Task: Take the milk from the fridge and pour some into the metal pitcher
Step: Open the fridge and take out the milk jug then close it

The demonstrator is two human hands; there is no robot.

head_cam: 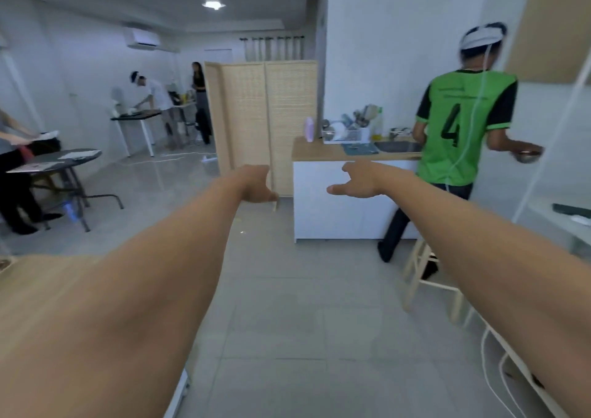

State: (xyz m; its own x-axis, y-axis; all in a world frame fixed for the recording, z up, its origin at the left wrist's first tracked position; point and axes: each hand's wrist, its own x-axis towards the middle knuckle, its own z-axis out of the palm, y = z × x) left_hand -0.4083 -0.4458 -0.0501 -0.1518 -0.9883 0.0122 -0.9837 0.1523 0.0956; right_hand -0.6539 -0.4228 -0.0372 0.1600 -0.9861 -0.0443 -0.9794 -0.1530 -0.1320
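Observation:
Both my arms stretch forward over the grey tiled floor. My left hand [257, 183] hangs in the air in front of the folding screen, fingers loosely bent, holding nothing. My right hand [356, 182] is held out in front of the white counter with thumb and fingers spread, also empty. No milk, fridge or metal pitcher is in view.
A person in a green shirt [463, 130] stands at the wooden-topped counter [316, 153] with a sink and dish rack, holding a metal bowl [527, 155]. A wicker folding screen [262, 123] stands ahead. A wooden stool [428, 277] is at right, a round black table [64, 162] at left. Other people work at the back.

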